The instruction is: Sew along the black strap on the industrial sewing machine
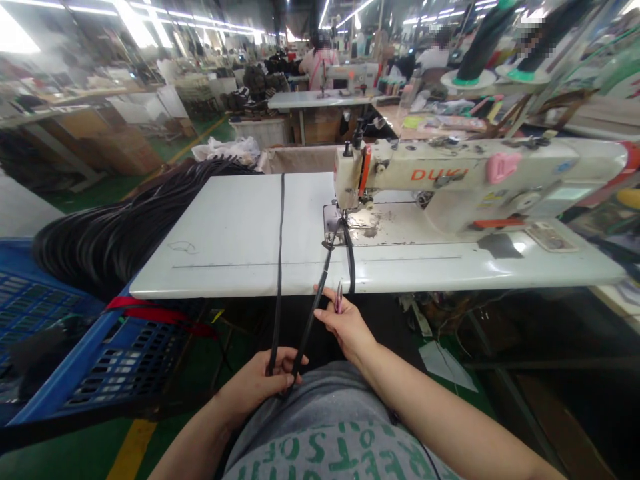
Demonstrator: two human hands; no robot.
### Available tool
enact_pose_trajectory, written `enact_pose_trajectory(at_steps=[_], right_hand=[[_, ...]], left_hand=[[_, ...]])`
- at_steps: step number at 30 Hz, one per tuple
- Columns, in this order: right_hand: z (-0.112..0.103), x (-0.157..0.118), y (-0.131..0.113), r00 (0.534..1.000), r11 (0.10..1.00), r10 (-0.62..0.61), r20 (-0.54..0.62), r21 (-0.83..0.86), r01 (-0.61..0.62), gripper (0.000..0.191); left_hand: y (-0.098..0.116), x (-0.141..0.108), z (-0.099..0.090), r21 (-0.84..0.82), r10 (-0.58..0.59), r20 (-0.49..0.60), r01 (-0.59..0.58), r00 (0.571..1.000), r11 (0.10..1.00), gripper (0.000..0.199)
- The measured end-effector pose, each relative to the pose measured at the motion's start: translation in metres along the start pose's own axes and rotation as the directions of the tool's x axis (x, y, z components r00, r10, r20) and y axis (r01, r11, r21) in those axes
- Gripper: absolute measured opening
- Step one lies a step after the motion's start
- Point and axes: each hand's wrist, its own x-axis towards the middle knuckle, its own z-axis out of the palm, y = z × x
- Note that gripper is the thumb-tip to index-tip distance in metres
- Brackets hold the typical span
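A thin black strip (311,313) runs from under the needle of a white sewing machine (410,173) down over the table's front edge. My left hand (275,373) is closed on it near my lap, and another length of black strip (281,233) rises from that hand and lies across the white tabletop (240,227). My right hand (345,320) pinches the strip near the table edge, with small thread snippers (339,299) held in the same hand, their tips pointing up. A further black length hangs over the edge right of the needle.
A big bundle of black strips (120,220) lies left of the table, above a blue plastic basket (125,353) with a red band. Thread cones (477,53) stand at the upper right. Beyond the machine, a person in pink (320,63) sits at another sewing table (320,99).
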Motion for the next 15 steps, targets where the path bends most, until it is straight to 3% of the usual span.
enact_pose_trajectory(at_steps=[15], right_hand=[[-0.006, -0.003, 0.015, 1.000, 0.999, 0.027, 0.016, -0.017, -0.027, 0.053]], left_hand=[[-0.010, 0.009, -0.001, 0.068, 0.030, 0.021, -0.031, 0.999, 0.997, 0.044]])
